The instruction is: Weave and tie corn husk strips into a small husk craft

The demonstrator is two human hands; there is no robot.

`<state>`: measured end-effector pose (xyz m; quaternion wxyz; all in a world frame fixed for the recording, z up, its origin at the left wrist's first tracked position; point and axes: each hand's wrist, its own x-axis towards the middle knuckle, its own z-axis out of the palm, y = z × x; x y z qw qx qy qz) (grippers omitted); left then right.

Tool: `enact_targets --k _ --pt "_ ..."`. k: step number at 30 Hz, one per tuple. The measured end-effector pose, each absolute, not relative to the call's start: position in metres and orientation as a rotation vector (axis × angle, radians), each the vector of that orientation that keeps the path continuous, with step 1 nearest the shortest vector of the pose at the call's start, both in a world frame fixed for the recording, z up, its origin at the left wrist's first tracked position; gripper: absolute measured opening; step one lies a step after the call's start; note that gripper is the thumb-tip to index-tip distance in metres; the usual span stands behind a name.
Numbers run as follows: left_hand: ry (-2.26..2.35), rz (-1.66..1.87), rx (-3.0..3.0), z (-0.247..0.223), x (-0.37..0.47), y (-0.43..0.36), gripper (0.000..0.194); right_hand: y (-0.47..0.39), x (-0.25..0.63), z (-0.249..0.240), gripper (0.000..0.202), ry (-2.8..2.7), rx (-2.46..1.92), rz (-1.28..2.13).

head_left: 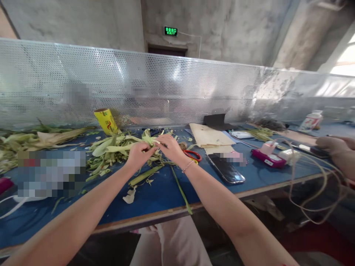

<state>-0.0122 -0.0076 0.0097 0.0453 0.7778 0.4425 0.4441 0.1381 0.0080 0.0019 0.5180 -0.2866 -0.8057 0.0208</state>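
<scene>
Both my hands meet over a heap of pale green leaf strips [116,149] on the blue table [155,195]. My left hand [138,154] pinches a strip of the leaves from the left. My right hand [169,146] grips the same bundle from the right, fingers curled around it near its pale top end [151,139]. A thin bracelet circles my right wrist. Long green strips [145,175] trail from the bundle toward the table's front edge.
Red-handled scissors [193,155] lie just right of my right hand, then a black phone [225,168], brown paper sheets [208,137] and a pink device [267,158]. A yellow packet [106,121] leans on the perforated metal screen [177,88]. Another person's hand [332,145] rests at far right.
</scene>
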Motion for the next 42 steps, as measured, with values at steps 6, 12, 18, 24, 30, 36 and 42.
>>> enact_targets --k 6,12,18,24,30,36,42 --pt "1.351 1.446 2.424 0.009 -0.013 -0.005 0.037 0.002 0.138 0.006 0.022 -1.853 -0.837 0.111" --pt "1.272 1.421 2.248 0.004 -0.012 -0.001 0.021 0.002 0.138 0.006 0.02 -1.864 -0.834 0.161" --pt "1.178 1.38 2.127 0.003 -0.01 -0.002 0.021 -0.003 0.138 0.006 0.025 -1.86 -0.891 0.322" --pt "1.233 1.401 2.255 0.003 -0.012 -0.002 0.026 0.001 0.132 0.0 0.034 -1.821 -0.988 0.27" --pt "1.327 1.393 2.123 0.006 -0.011 -0.004 0.025 0.008 0.129 -0.003 0.023 -1.679 -0.905 0.268" --pt "1.316 1.444 1.887 0.01 -0.012 -0.008 0.03 0.003 0.133 0.002 0.025 -1.598 -0.827 0.218" --pt "1.35 1.373 1.922 0.009 -0.013 -0.006 0.032 -0.006 0.135 0.005 0.032 -1.743 -0.717 0.05"
